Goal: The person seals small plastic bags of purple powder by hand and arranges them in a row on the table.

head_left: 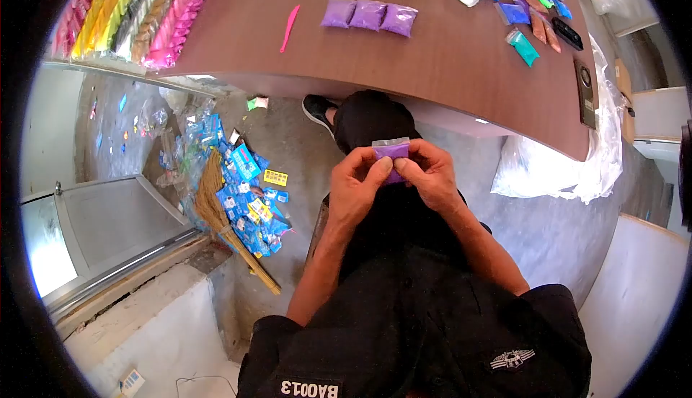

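Note:
Above my lap I hold a small clear packet of purple material [391, 151] between both hands. My left hand [355, 185] pinches its left side with thumb and fingers closed. On the other side my right hand [431, 178] is closed on it as well, thumb against its face. The packet's clear top edge sticks up past my fingertips; its lower part is partly hidden by my thumbs. On the brown table [288, 59] ahead, three similar purple packets [368, 15] lie in a row. A pink plastic knife [289, 29] rests to their left.
Rows of coloured packets [137, 16] cover the table's left end. Loose packets [513, 13] and a black object [567, 34] lie at the right. A broom [216, 203] and blue wrappers [249, 210] are on the floor at left. Clear plastic sheeting [548, 167] hangs at right.

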A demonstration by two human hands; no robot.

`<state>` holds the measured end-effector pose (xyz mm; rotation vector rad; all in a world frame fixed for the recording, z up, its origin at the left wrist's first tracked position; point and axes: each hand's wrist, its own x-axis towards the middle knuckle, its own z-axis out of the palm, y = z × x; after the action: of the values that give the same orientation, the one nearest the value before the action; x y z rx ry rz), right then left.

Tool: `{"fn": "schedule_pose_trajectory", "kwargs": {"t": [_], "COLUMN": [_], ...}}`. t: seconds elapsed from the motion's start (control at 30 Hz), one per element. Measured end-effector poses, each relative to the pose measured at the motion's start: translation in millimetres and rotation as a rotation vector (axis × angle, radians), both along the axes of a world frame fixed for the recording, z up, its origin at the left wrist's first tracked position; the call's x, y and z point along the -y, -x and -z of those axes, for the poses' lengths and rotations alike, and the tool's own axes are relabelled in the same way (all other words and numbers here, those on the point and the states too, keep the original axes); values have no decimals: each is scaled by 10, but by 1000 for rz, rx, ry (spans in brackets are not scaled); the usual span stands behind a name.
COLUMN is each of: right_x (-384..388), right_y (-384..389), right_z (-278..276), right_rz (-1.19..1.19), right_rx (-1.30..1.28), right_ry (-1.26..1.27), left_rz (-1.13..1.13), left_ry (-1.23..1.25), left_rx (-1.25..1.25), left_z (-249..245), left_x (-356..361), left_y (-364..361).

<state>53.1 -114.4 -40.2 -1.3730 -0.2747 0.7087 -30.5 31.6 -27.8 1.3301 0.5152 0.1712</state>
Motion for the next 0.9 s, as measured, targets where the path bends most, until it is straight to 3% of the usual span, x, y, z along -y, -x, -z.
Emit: {"fn": "schedule_pose_trajectory", "kwargs": {"t": [0.23, 0.33, 0.6, 0.9], "right_x": [14, 2, 11, 3], "right_y": [2, -4, -10, 12], "right_z": [-19, -1, 106, 35], "right_rz": [-53, 11, 9, 19], "right_rx": [50, -71, 47, 46], "right_ry": [-9, -56, -56, -65], "left_rz": [20, 52, -5, 21], "left_ry": [-19, -82, 41, -57], "left_rx": [-8, 2, -21, 28], "left_z": [70, 62, -13, 29], "left_x": [-66, -88, 4, -52], "left_y": [41, 35, 20, 13]}}
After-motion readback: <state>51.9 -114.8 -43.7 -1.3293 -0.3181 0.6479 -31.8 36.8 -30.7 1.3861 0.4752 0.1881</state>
